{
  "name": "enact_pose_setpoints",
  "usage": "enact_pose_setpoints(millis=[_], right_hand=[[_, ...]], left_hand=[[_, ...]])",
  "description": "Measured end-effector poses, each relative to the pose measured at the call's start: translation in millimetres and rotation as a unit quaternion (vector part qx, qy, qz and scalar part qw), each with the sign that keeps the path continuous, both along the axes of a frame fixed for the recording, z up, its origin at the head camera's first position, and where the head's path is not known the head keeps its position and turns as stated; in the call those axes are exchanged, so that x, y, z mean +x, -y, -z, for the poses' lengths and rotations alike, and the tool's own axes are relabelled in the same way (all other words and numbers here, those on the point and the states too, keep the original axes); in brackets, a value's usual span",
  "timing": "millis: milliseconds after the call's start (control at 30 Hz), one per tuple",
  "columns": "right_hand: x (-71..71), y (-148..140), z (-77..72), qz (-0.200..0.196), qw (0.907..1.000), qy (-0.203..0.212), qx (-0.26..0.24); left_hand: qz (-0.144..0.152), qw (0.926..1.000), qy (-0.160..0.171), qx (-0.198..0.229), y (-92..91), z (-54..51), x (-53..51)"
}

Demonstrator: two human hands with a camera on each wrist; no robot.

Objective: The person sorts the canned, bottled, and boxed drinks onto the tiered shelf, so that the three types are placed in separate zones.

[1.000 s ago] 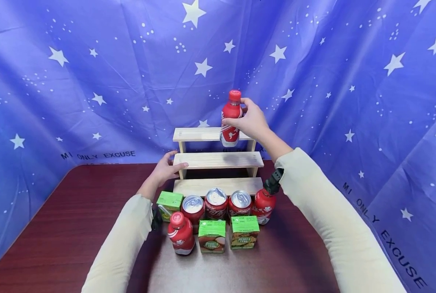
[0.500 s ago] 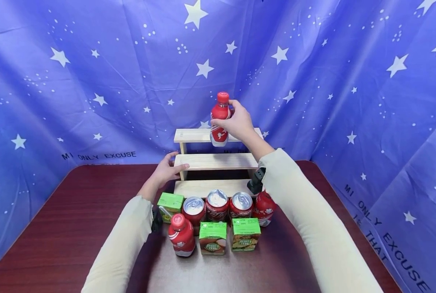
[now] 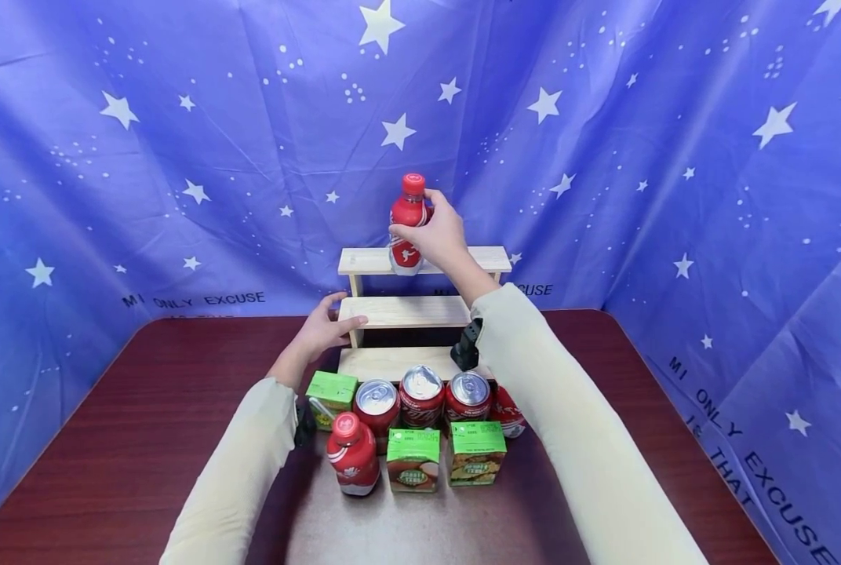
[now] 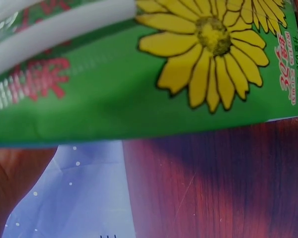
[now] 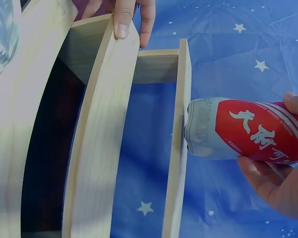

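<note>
A three-tier wooden rack point(image 3: 406, 311) stands on the table. My right hand point(image 3: 438, 233) pinches a red bottle point(image 3: 408, 255) upright at the top tier, left of its middle. In the right wrist view the base of the bottle point(image 5: 238, 130) meets the top board point(image 5: 181, 124) or is very close to it; contact cannot be told for sure. My left hand point(image 3: 319, 329) holds the left end of the middle tier, thumb on top. In the left wrist view a green carton point(image 4: 114, 94) covers most of the hand point(image 4: 15, 173).
In front of the rack stand three red cans point(image 3: 422, 396), a green carton point(image 3: 332, 390) at the left and a red bottle point(image 3: 509, 414) at the right, partly behind my sleeve. Nearer are another red bottle point(image 3: 353, 463) and two green-topped cartons point(image 3: 413, 463). A starry curtain point(image 3: 286, 157) hangs behind.
My right hand has moved left along the top tier with the bottle, whose base now stands lower against the board. The left hand has kept its hold on the rack.
</note>
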State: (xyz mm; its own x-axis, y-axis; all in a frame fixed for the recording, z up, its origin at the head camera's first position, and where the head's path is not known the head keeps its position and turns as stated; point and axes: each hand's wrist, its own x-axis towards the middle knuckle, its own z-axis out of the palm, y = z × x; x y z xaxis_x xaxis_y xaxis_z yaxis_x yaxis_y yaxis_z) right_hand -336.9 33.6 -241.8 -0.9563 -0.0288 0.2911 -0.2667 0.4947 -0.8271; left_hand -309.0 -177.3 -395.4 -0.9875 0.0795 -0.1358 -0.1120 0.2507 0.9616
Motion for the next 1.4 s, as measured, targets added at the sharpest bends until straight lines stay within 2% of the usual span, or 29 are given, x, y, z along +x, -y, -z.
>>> enact_pose_setpoints(millis=[267, 433, 667, 733, 933, 1033, 1400], right_hand=[[-4.4, 9.4, 7.3, 0.011, 0.9998, -0.013, -0.013], [-7.3, 15.6, 10.5, 0.011, 0.9997, -0.008, -0.020], [-8.7, 24.4, 13.5, 0.027, 0.9996, -0.004, -0.001], [-8.8, 24.2, 13.2, 0.024, 0.9997, 0.000, 0.010], [-13.6, 16.7, 14.2, -0.018, 0.9985, 0.008, 0.052], [-16.4, 14.9, 15.6, -0.029, 0.9981, 0.008, 0.053], [-17.3, 22.8, 18.4, -0.008, 0.9992, -0.012, 0.036]], left_hand=[[-0.002, 1.0000, 0.000, 0.007, -2.2, -0.1, 1.6], [0.000, 0.9999, -0.005, 0.010, -0.5, 0.7, 2.0], [-0.006, 0.9999, -0.009, -0.007, -0.6, 1.5, 1.2], [-0.005, 0.9999, -0.007, -0.008, -1.2, 0.6, 0.8], [-0.008, 1.0000, 0.000, -0.004, -0.3, 0.5, -0.3], [-0.010, 0.9999, -0.001, -0.002, 0.5, 0.9, -0.3], [-0.007, 1.0000, -0.004, -0.003, -1.0, 2.0, -0.7]])
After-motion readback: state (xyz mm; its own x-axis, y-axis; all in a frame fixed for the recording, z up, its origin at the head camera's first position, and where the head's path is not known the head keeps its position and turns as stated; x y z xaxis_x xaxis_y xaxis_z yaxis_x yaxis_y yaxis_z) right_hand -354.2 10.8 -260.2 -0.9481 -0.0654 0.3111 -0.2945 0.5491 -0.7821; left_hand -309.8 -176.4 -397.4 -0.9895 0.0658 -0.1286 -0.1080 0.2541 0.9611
